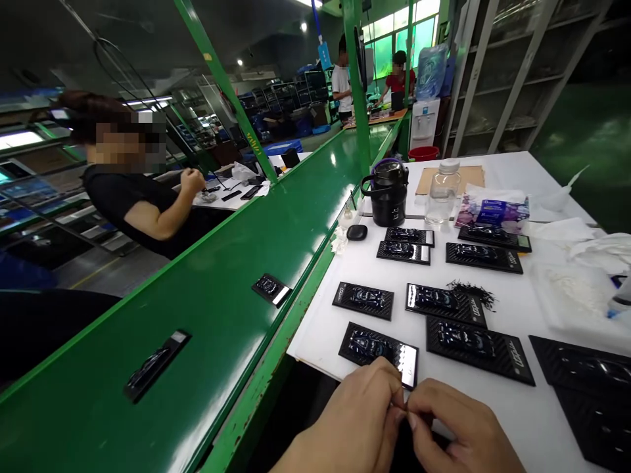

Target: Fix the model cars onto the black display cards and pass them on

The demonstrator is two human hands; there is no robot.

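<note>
My left hand (357,420) and my right hand (458,424) meet at the front edge of the white table. Thumb and forefinger of each are pinched together, fingertips touching or nearly so. Whatever lies between them is too small to make out. Just beyond my fingers lies a black base plate with a dark model car (367,343) on it. To its right another model car on a black plate (468,340) bears pale lettering. Several more such plates stand in rows behind, and a small heap of thin black pieces (476,293) lies beside one.
A green conveyor belt (211,309) runs along the left, carrying two model cars on plates. At the table's back stand a black jug (388,194), a clear jar (442,194) and a tissue pack (493,209). A white tray (547,309) lies right. A co-worker (133,190) sits across the belt.
</note>
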